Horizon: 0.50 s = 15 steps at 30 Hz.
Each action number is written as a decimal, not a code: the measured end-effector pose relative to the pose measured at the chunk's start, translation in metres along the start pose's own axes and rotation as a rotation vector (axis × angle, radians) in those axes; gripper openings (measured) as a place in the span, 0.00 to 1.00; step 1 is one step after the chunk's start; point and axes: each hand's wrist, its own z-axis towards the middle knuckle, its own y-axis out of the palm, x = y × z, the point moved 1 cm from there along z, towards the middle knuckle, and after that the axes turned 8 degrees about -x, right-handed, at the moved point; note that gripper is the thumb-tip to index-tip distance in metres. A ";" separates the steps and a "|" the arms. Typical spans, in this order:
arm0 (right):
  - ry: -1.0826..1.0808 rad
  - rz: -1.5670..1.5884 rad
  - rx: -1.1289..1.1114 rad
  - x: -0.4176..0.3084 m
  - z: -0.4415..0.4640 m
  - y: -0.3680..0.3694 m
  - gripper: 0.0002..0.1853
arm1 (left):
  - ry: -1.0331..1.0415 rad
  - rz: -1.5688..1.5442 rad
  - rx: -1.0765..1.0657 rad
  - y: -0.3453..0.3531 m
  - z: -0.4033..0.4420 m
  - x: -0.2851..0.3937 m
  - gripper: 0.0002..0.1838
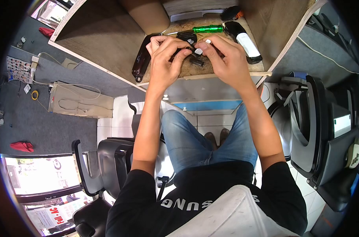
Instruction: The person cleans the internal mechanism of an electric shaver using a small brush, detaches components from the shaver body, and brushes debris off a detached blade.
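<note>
Above the wooden shelf, my left hand (166,59) has its thumb and fingers pinched round a small dark part too small to name. Close on its right, my right hand (227,57) is closed on a small white piece (198,51). Between and below the fingertips lies a small black piece (196,61). A black device part (186,37) is just behind the hands. The long dark casing (141,63) stands left of my left hand, partly hidden by it. A green-handled screwdriver (208,29) lies behind my right hand.
A black and white device (247,42) lies at the shelf's right, with a black brush (230,13) behind it. Wooden side walls flank the shelf, whose front edge (211,76) is raised. Black chairs (118,162) stand on both sides. A cardboard box (79,99) is at left.
</note>
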 end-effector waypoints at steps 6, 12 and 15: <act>0.004 0.015 -0.022 -0.002 0.001 -0.001 0.08 | -0.004 -0.010 0.000 -0.001 -0.001 -0.001 0.06; -0.006 -0.005 -0.005 -0.003 0.001 0.000 0.09 | -0.013 0.007 0.005 0.000 -0.002 -0.003 0.06; -0.029 0.031 0.021 -0.004 0.000 -0.001 0.09 | -0.020 -0.014 0.029 0.000 -0.002 -0.004 0.06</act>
